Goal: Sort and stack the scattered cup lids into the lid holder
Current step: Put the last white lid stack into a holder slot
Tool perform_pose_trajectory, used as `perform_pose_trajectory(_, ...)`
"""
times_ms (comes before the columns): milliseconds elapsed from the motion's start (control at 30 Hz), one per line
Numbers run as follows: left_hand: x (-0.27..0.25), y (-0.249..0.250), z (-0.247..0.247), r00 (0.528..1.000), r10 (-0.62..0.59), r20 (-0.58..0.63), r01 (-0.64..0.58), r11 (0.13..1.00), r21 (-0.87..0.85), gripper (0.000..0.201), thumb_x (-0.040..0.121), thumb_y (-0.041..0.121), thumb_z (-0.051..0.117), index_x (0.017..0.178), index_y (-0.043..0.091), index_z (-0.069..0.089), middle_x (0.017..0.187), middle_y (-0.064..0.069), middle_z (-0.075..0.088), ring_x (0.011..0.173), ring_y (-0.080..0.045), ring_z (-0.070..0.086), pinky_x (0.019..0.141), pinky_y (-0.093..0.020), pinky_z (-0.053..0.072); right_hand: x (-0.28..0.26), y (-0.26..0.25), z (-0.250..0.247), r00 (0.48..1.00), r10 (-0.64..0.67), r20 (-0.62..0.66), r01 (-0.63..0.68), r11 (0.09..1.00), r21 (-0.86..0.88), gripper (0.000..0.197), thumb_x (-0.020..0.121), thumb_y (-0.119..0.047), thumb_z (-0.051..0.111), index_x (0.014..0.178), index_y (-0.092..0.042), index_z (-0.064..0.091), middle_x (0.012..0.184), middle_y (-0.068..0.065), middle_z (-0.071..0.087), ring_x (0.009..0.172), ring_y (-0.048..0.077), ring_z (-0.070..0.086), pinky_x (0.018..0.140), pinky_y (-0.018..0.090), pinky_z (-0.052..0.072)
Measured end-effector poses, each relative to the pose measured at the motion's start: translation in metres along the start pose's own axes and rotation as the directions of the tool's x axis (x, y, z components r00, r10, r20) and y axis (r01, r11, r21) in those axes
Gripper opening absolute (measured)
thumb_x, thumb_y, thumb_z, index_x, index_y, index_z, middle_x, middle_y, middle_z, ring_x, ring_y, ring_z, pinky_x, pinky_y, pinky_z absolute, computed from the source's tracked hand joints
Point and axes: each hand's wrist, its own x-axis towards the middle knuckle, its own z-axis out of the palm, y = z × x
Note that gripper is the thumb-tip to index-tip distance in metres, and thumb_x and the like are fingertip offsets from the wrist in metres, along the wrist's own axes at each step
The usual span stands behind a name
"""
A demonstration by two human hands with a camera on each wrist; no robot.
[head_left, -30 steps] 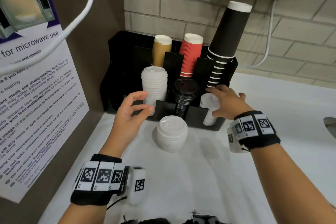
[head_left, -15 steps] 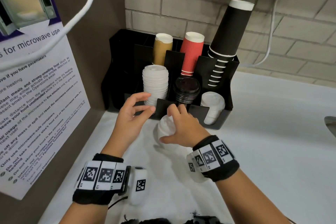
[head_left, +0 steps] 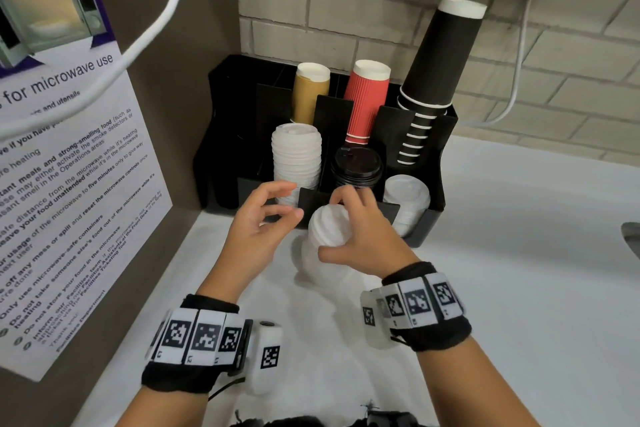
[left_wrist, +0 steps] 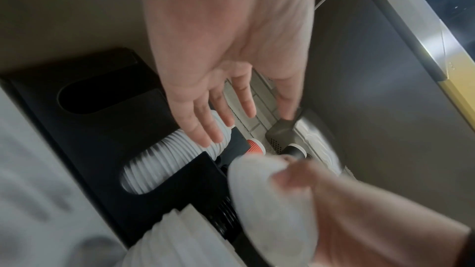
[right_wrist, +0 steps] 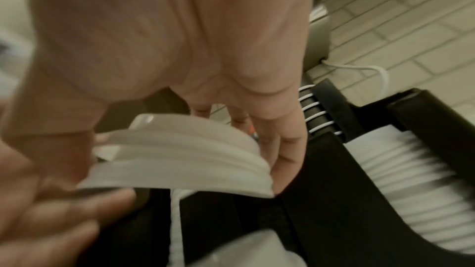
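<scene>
My right hand (head_left: 348, 224) grips a small batch of white lids (head_left: 325, 225) from above, lifted and tilted just in front of the black lid holder (head_left: 426, 229). The rest of that white stack (head_left: 313, 265) stands blurred on the counter below. My left hand (head_left: 287, 201) hovers open beside them, holding nothing, near the holder's front wall. The holder has a tall white lid stack (head_left: 296, 156) in its left slot, black lids (head_left: 356, 166) in the middle and white lids (head_left: 407, 192) on the right. In the right wrist view the held lids (right_wrist: 180, 159) sit between thumb and fingers (right_wrist: 282, 149).
Tan (head_left: 310, 94), red (head_left: 367, 100) and black cup stacks (head_left: 440, 59) stand in the holder's back slots. A brown wall with a microwave notice (head_left: 69, 184) closes the left side. A white cable (head_left: 162, 21) hangs overhead. White counter (head_left: 519, 288) stretches right.
My right hand left the holder's right slot, came to the counter stack and has lifted a few white lids off it. The left hand has barely moved.
</scene>
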Motion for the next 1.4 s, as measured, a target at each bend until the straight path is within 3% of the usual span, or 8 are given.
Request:
perform_pose_trajectory(100,-0.003,-0.002,0.005,0.987,-0.027,0.159,0.036,0.998,-0.054,0.072,0.069,0.031,0.086,0.131,0.041,0.051,0.137,0.013,0.052,0.119,-0.005,0.058,0.093,-0.030,0.052,-0.007,-0.002,-0.012,0.993,-0.031,-0.110,0.056,0.972,0.228,0.062,0.064,-0.025,0.083,0.111,-0.028,0.043,0.114,0.000,0.044,0.102,0.008,0.045,0.079,0.009,0.037)
perform_pose_trajectory(233,-0.005,-0.003,0.012,0.943,-0.026,0.333,0.069,0.991,-0.118,0.101,0.056,0.031,0.088,0.142,0.047,0.037,0.147,0.012,0.044,0.128,-0.011,0.053,0.104,-0.037,0.047,-0.019,-0.010,-0.020,0.999,-0.020,-0.047,0.040,0.870,0.491,0.059,0.074,-0.022,0.079,0.119,-0.038,0.044,0.118,-0.002,0.052,0.107,0.014,0.057,0.085,0.028,0.052)
perform_pose_trajectory(433,-0.006,0.002,0.020,0.954,0.025,0.299,0.039,0.978,-0.204,0.093,0.056,0.024,0.089,0.138,0.040,0.046,0.141,0.007,0.051,0.120,-0.019,0.060,0.089,-0.035,0.055,-0.026,-0.014,-0.022,0.999,-0.038,0.031,0.012,0.799,0.601,0.060,0.073,-0.032,0.080,0.124,-0.042,0.050,0.121,0.000,0.058,0.110,0.021,0.061,0.098,0.047,0.049)
perform_pose_trajectory(733,-0.005,0.004,0.021,0.964,0.047,0.260,0.015,0.973,-0.228,0.092,0.051,0.021,0.091,0.131,0.041,0.050,0.138,0.006,0.050,0.123,-0.021,0.057,0.083,-0.033,0.056,-0.024,-0.013,-0.022,0.999,-0.049,-0.004,0.040,0.770,0.637,0.067,0.064,-0.028,0.082,0.124,-0.032,0.053,0.118,0.000,0.065,0.111,0.014,0.061,0.098,0.042,0.050)
perform_pose_trajectory(967,-0.004,0.002,0.018,0.971,0.018,0.239,0.028,0.982,-0.186,0.098,0.056,0.025,0.094,0.137,0.041,0.043,0.143,0.009,0.046,0.127,-0.012,0.053,0.100,-0.036,0.051,-0.020,-0.010,-0.036,0.992,-0.075,-0.103,0.122,0.792,0.598,0.062,0.068,-0.020,0.085,0.120,-0.034,0.053,0.114,-0.004,0.063,0.103,0.011,0.063,0.085,0.029,0.055)
perform_pose_trajectory(1133,0.001,0.003,0.000,0.999,0.018,0.044,-0.012,0.991,-0.130,0.059,0.071,0.023,0.075,0.125,0.033,0.053,0.133,0.009,0.053,0.119,-0.012,0.058,0.093,-0.023,0.052,0.010,0.028,-0.105,0.928,-0.016,-0.373,0.120,0.959,0.257,0.066,0.068,-0.024,0.084,0.122,-0.036,0.048,0.121,-0.010,0.056,0.106,0.012,0.058,0.078,0.022,0.049)
perform_pose_trajectory(1233,0.004,-0.001,-0.008,0.999,0.035,-0.032,-0.038,0.995,-0.088,0.041,0.083,0.013,0.070,0.118,0.030,0.057,0.126,0.012,0.057,0.114,-0.014,0.060,0.084,-0.015,0.050,0.037,0.055,-0.131,0.980,0.055,-0.190,-0.064,0.997,-0.044,0.070,0.068,-0.023,0.084,0.127,-0.034,0.049,0.125,-0.006,0.054,0.114,0.019,0.053,0.087,0.026,0.040)
perform_pose_trajectory(1400,0.006,-0.007,-0.008,0.998,0.046,-0.031,-0.046,0.999,-0.026,0.036,0.087,0.011,0.069,0.116,0.030,0.059,0.126,0.006,0.058,0.109,-0.013,0.062,0.085,-0.016,0.048,0.065,0.066,-0.122,0.984,0.166,0.067,-0.129,0.919,-0.374,0.084,0.067,-0.017,0.081,0.140,-0.031,0.041,0.139,0.004,0.045,0.127,0.025,0.044,0.104,0.039,0.039)
